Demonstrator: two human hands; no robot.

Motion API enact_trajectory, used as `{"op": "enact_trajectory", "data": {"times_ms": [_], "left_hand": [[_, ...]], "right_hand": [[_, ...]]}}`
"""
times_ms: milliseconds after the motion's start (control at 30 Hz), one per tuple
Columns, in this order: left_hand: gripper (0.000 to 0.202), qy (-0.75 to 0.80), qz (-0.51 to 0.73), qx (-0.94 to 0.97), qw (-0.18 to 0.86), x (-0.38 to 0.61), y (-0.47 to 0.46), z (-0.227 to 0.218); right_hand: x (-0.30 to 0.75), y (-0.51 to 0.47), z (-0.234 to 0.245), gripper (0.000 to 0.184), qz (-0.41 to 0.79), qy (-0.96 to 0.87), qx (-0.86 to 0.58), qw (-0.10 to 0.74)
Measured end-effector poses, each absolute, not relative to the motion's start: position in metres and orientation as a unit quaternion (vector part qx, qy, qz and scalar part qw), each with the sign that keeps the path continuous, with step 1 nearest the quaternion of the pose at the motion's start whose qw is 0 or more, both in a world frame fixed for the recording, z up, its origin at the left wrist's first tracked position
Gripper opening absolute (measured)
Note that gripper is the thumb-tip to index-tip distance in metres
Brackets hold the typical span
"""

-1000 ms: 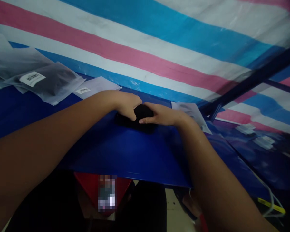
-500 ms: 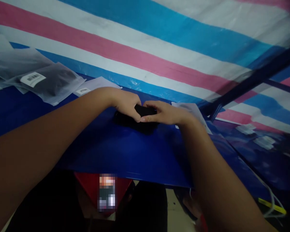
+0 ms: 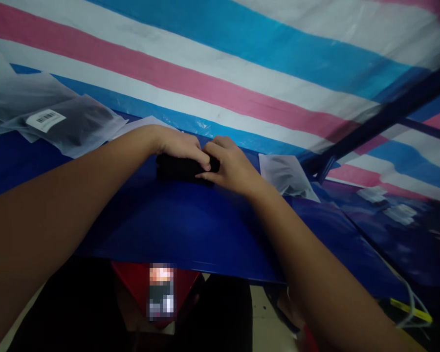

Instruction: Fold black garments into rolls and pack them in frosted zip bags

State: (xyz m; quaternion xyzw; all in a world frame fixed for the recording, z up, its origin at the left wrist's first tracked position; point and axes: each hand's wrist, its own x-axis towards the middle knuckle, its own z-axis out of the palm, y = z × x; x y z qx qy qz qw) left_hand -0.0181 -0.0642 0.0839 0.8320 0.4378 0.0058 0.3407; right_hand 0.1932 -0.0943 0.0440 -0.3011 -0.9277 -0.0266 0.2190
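Note:
A black, soft-looking folded item, probably cloth, lies on the blue table as a compact bundle; its exact kind cannot be made out. Over its top rests my left hand, closed on it with the thumb along the near side. My right hand grips the bundle's right end, thumb in front and fingers curled behind. The fingertips of both hands nearly meet, and part of the bundle is hidden beneath them.
Frosted plastic bags with dark contents, one with a barcode label, lie at the left. Another frosted bag is right of my hands. A striped sheet hangs behind. Below the table edge is a red surface with a blurred-out lit patch.
My right hand has shifted left and turned around the bundle's end. The black item now looks more compact and thicker, with its flat spread portion in front gone. My left hand moved slightly left.

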Motion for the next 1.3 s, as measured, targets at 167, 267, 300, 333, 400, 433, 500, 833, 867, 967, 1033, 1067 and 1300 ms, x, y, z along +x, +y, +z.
{"op": "enact_trajectory", "data": {"times_ms": [167,267,300,333,400,433,500,833,867,967,1033,1067,1300], "left_hand": [[0.044,0.432,-0.004,0.850,0.301,-0.016,-0.065,0.085],[0.046,0.429,-0.022,0.869,0.247,-0.011,-0.067,0.085],[0.047,0.419,-0.023,0.877,0.232,-0.010,-0.068,0.085],[0.049,0.407,-0.023,0.886,0.219,-0.008,-0.070,0.084],[0.054,0.393,-0.024,0.899,0.191,-0.004,-0.075,0.083],[0.056,0.392,-0.026,0.902,0.179,-0.003,-0.077,0.083],[0.060,0.395,-0.028,0.904,0.159,0.001,-0.081,0.081],[0.092,0.408,-0.037,0.904,0.126,-0.001,-0.081,0.076],[0.087,0.407,-0.039,0.903,0.131,-0.002,-0.079,0.076],[0.074,0.414,-0.033,0.898,0.147,-0.005,-0.074,0.076],[0.069,0.419,-0.019,0.895,0.152,-0.008,-0.070,0.075],[0.068,0.420,-0.010,0.894,0.155,-0.009,-0.068,0.075],[0.066,0.417,0.059,0.873,0.246,-0.015,-0.063,0.078]], "right_hand": [[0.196,-0.097,0.047,0.052,0.025,-0.909,-0.349,0.225],[0.203,-0.099,0.054,0.071,0.119,-0.881,-0.412,0.201],[0.205,-0.099,0.056,0.074,0.146,-0.875,-0.426,0.179],[0.208,-0.098,0.059,0.074,0.169,-0.871,-0.434,0.154],[0.215,-0.094,0.064,0.072,0.213,-0.866,-0.437,0.116],[0.218,-0.092,0.065,0.068,0.242,-0.862,-0.433,0.106],[0.223,-0.087,0.066,0.058,0.301,-0.850,-0.419,0.102],[0.225,-0.087,0.064,0.049,0.305,-0.846,-0.427,0.091],[0.224,-0.087,0.063,0.050,0.286,-0.854,-0.422,0.100],[0.219,-0.087,0.057,0.050,0.225,-0.876,-0.400,0.148],[0.217,-0.085,0.052,0.050,0.187,-0.883,-0.386,0.189],[0.216,-0.084,0.050,0.049,0.169,-0.885,-0.383,0.206],[0.221,-0.087,0.061,0.067,0.255,-0.827,-0.409,0.289]]}}
